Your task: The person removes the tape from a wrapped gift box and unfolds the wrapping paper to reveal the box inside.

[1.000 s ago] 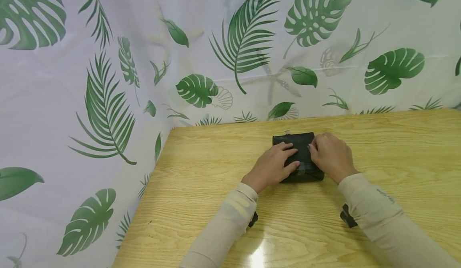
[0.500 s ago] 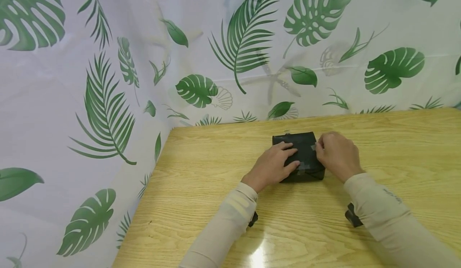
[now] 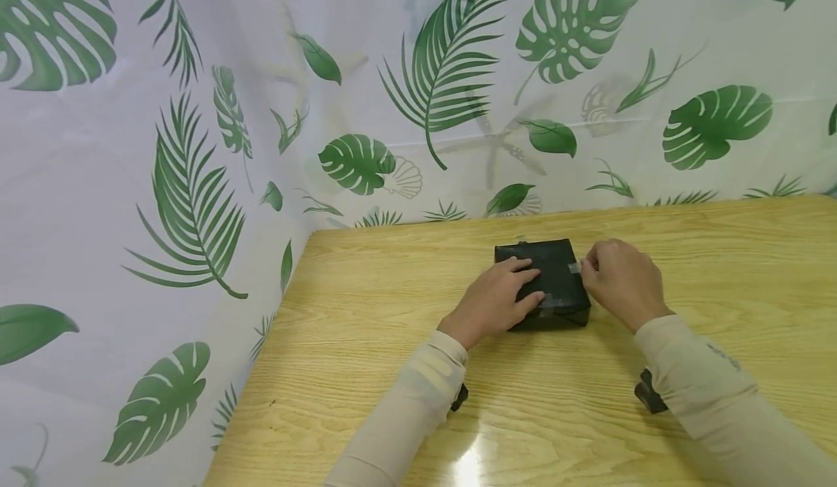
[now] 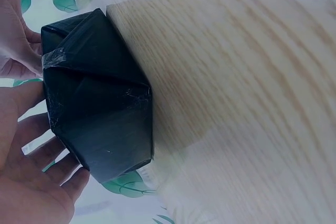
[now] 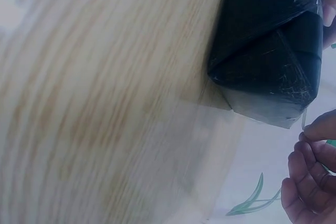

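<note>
A box wrapped in black plastic (image 3: pixel 556 276) lies on the table, its folded end (image 4: pixel 105 103) facing the left wrist camera. My left hand (image 3: pixel 492 302) rests on top of it with the fingers spread, holding it from the left. Just off the box's right edge, my right hand (image 3: pixel 623 283) pinches a short strip of clear tape (image 3: pixel 575 268). One part of that strip sticks to the top of the box. In the right wrist view the thin tape end (image 5: pixel 304 119) runs from the box to the thumb and fingertips. More tape (image 4: pixel 54 57) lies on the near edge.
The wood-grain table (image 3: pixel 366 312) spreads around the box. A white curtain (image 3: pixel 418 94) printed with green leaves hangs behind and to the left. Black camera mounts (image 3: pixel 650 392) show at both sleeves.
My right hand has moved to the right, from over the box top to past its right edge, drawing the tape strip with it. The left hand and the box have stayed put.
</note>
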Tool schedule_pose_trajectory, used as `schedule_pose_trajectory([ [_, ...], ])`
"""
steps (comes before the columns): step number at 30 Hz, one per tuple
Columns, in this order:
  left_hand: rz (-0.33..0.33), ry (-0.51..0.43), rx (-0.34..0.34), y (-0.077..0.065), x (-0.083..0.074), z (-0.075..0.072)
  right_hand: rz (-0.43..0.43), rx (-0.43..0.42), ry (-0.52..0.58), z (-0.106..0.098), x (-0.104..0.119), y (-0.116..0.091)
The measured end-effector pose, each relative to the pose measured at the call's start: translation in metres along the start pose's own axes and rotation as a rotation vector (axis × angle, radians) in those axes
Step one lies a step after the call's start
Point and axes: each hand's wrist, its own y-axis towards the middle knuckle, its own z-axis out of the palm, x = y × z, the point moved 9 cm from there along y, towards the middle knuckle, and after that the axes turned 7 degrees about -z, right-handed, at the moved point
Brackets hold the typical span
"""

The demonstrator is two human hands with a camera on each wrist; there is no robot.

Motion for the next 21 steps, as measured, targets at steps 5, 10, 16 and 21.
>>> schedule_pose_trajectory([
  [5,-0.002,-0.001,0.003,0.0004,-0.0003,0.0001,0.004,-0.010,0.000,-0.0009,-0.0026,-0.0021],
  [10,-0.002,0.001,0.002,0.0013,-0.0002,0.0006,0.001,-0.024,0.002,-0.0025,-0.0042,-0.0040],
  [16,-0.006,0.000,0.013,0.0011,-0.0003,0.0016,0.001,-0.042,0.010,-0.0046,-0.0062,-0.0053],
  [21,-0.009,-0.005,0.016,0.0012,0.0005,0.0025,-0.003,-0.052,0.013,-0.0065,-0.0070,-0.0067],
])
